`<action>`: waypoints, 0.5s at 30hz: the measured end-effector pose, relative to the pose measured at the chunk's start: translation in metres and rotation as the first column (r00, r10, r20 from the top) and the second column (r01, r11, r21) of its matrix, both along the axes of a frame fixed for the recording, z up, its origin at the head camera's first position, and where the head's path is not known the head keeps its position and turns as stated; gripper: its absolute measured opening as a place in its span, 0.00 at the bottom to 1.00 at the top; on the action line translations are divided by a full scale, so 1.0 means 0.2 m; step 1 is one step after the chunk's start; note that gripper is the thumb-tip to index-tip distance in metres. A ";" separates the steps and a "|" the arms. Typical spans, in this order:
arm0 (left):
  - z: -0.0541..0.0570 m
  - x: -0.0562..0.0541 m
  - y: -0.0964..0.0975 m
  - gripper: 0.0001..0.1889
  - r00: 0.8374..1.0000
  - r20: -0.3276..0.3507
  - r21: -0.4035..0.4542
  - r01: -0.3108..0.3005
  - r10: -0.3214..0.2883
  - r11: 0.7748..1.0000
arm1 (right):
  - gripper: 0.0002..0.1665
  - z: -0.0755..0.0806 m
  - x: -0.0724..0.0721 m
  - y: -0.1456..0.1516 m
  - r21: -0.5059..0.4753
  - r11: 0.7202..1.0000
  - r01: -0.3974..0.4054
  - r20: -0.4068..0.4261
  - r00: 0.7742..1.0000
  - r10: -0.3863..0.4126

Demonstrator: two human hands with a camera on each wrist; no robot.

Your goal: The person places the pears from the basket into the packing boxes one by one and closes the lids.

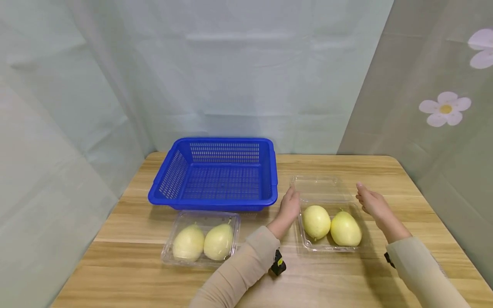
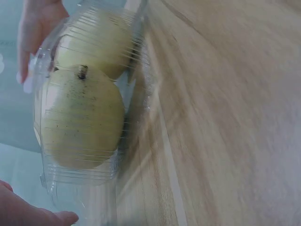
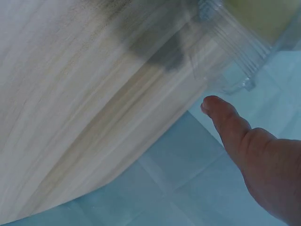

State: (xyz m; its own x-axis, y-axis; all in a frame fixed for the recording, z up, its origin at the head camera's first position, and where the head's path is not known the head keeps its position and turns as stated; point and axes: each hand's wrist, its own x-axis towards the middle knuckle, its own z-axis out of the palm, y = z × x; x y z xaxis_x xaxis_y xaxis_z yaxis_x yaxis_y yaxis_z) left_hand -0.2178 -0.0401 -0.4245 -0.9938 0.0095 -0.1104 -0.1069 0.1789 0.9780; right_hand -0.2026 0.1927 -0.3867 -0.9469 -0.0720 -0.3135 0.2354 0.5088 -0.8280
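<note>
A clear plastic clamshell box lies with its lid folded back, two pale yellow pears side by side in its base. Along the box's left side is my left hand, fingers extended near the lid's hinge; whether they touch the plastic I cannot tell. My right hand hovers off the right side, fingers loosely bent around nothing. In the left wrist view, a pear shows its stem through the ribbed wall. The right wrist view has my thumb apart from the box corner.
A blue plastic basket with slotted walls stands at the back left of the wooden table. In front of it sits another clear box, lid down, with two pears inside. Pale curtains hang behind the table.
</note>
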 end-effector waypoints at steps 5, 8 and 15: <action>-0.01 -0.01 0.00 0.22 1.000 0.012 0.032 -0.027 0.026 0.999 | 0.56 -0.02 -0.05 -0.01 -0.045 0.999 0.009 0.063 0.998 -0.006; -0.01 -0.01 -0.01 0.23 0.999 0.009 0.039 -0.036 0.036 0.999 | 0.56 -0.03 -0.07 -0.01 -0.069 0.997 0.023 0.077 0.997 -0.017; 0.01 -0.02 -0.01 0.19 0.999 -0.014 0.008 -0.034 0.034 0.999 | 0.54 -0.03 -0.08 -0.02 -0.081 0.995 0.057 0.063 0.997 -0.052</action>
